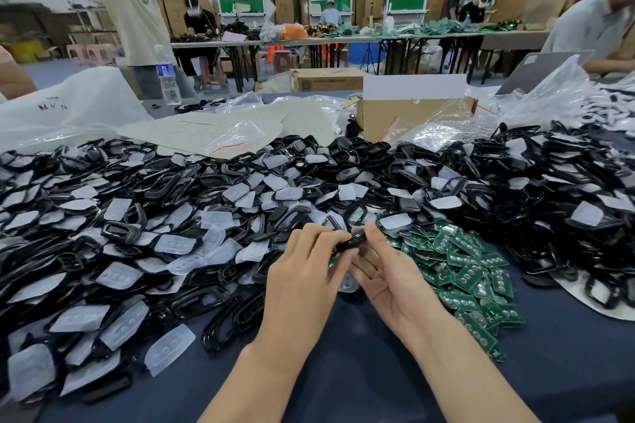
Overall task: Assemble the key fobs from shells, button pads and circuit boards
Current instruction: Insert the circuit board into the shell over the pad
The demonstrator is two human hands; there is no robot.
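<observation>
both hands hold one black shell [351, 241] above the table's near edge. the left hand [304, 276] pinches its left end, the right hand [385, 273] its right end, so its long axis runs left to right. the green boards [470, 271] lie just right, nearer the right hand.

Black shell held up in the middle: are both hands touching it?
Touching. The head view shows the left hand and the right hand each pinching an end of the black shell, with no gap visible.

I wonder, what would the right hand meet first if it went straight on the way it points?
Probably the left hand, which grips the same black shell that the right hand holds; depth is hard to judge.
</observation>
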